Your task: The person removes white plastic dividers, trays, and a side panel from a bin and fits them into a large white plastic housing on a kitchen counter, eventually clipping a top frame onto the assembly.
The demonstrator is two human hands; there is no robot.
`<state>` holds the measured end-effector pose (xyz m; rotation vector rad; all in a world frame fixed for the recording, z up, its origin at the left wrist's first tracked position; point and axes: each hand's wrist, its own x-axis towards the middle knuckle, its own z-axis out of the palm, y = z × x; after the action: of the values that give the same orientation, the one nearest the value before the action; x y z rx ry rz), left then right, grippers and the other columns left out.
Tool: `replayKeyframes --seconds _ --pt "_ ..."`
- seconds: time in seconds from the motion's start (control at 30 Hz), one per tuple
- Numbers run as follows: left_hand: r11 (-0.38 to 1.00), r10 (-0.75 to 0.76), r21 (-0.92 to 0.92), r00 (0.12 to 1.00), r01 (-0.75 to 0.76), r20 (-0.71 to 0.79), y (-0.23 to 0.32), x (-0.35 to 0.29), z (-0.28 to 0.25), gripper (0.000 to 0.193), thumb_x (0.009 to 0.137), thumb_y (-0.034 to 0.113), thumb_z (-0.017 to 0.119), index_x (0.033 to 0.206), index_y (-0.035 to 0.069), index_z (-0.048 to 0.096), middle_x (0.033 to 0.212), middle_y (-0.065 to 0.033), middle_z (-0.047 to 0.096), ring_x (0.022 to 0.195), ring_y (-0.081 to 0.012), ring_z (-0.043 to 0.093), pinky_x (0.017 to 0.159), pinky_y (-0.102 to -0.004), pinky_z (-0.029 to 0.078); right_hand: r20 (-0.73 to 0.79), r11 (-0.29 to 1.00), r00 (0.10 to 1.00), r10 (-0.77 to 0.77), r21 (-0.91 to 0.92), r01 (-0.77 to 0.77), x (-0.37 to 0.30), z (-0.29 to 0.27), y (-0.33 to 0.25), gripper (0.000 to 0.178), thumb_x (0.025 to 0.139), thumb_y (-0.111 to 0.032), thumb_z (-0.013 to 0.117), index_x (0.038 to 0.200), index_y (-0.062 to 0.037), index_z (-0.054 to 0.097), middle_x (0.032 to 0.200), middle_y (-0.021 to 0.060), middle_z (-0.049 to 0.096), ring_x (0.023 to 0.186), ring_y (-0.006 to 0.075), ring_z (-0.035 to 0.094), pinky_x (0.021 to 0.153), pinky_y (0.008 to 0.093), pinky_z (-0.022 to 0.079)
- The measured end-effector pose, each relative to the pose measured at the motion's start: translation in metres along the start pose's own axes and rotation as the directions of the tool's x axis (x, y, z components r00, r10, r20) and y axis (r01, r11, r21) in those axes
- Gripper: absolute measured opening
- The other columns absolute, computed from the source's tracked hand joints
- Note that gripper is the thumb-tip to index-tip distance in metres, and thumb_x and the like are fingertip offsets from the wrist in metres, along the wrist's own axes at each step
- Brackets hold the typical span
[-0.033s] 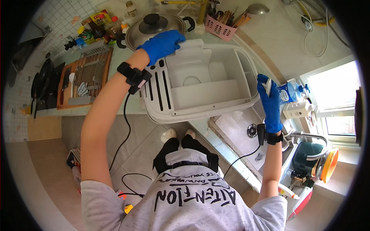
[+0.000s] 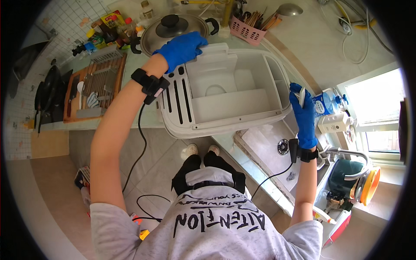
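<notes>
A white plastic kitchen storage box (image 2: 236,122) with several compartments and a row of long dark slots sits across the counter corner, its near side overhanging the edge. My left hand (image 2: 182,48), in a blue glove, is closed at the box's far left corner. Its fingertips are partly hidden, and it appears to grip the rim there. Beside the box's right end, my right hand (image 2: 304,117), also blue-gloved, is raised with its fingers bent round a small white piece (image 2: 302,98). What this piece is, cloth or something stiffer, I cannot make out.
A lidded steel pot (image 2: 149,32) stands behind my left hand. A pink basket of utensils (image 2: 248,34) is at the back. Left lies a wooden board with a rack (image 2: 113,86). The sink (image 2: 264,147), faucet (image 2: 359,173) and water bottle (image 2: 327,104) are at the right.
</notes>
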<state>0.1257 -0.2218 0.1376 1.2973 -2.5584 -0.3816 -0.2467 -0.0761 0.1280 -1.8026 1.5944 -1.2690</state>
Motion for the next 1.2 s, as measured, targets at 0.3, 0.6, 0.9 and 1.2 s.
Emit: replayKeyframes --seconds 0.3,0.6,0.9,1.2 --pt "0.759 -0.576 -0.443 0.810 0.477 -0.114 -0.003 -0.149 -0.014 0.043 0.087 0.034 0.048 0.120 0.007 0.048 0.114 -0.0080 0.051 0.104 -0.0158 0.048 0.087 -0.0281 0.039 0.036 0.948 0.948 0.316 0.026 -0.317 0.005 -0.025 0.045 0.030 0.083 -0.016 0.057 0.111 -0.0042 0.055 0.088 -0.0010 0.057 0.070 0.0064 0.047 0.062 0.0198 0.039" --pt "0.047 -0.721 -0.953 0.670 0.301 0.176 0.047 -0.190 0.083 0.061 0.084 0.043 0.049 0.127 0.003 0.035 0.115 -0.0087 0.051 0.102 -0.0157 0.049 0.086 -0.0273 0.039 0.226 0.913 0.928 0.295 0.221 -0.344 0.019 0.005 0.049 0.043 0.090 -0.024 0.044 0.124 0.0022 0.040 0.118 0.0083 0.049 0.110 0.0150 0.044 0.095 0.0276 0.033" --pt "0.167 -0.758 -0.932 0.647 0.320 0.086 0.046 -0.184 0.084 0.068 0.077 0.032 0.061 0.128 -0.001 0.032 0.116 -0.0106 0.049 0.104 -0.0167 0.049 0.088 -0.0277 0.038 0.251 0.877 0.913 0.321 0.286 -0.387 0.005 0.010 0.039 0.044 0.091 -0.019 0.040 0.130 0.0017 0.031 0.129 0.0088 0.038 0.119 0.0157 0.035 0.100 0.0283 0.030" --pt "0.153 -0.699 -0.910 0.693 0.386 0.177 0.065 -0.174 0.049 0.062 0.076 0.038 0.058 0.126 0.006 0.040 0.110 -0.0054 0.054 0.098 -0.0131 0.052 0.081 -0.0247 0.041 0.346 0.624 0.765 0.543 0.443 -0.643 0.002 0.012 0.001 0.050 0.089 -0.034 0.046 0.126 -0.0013 0.039 0.117 0.0050 0.051 0.103 0.0119 0.051 0.088 0.0227 0.039"
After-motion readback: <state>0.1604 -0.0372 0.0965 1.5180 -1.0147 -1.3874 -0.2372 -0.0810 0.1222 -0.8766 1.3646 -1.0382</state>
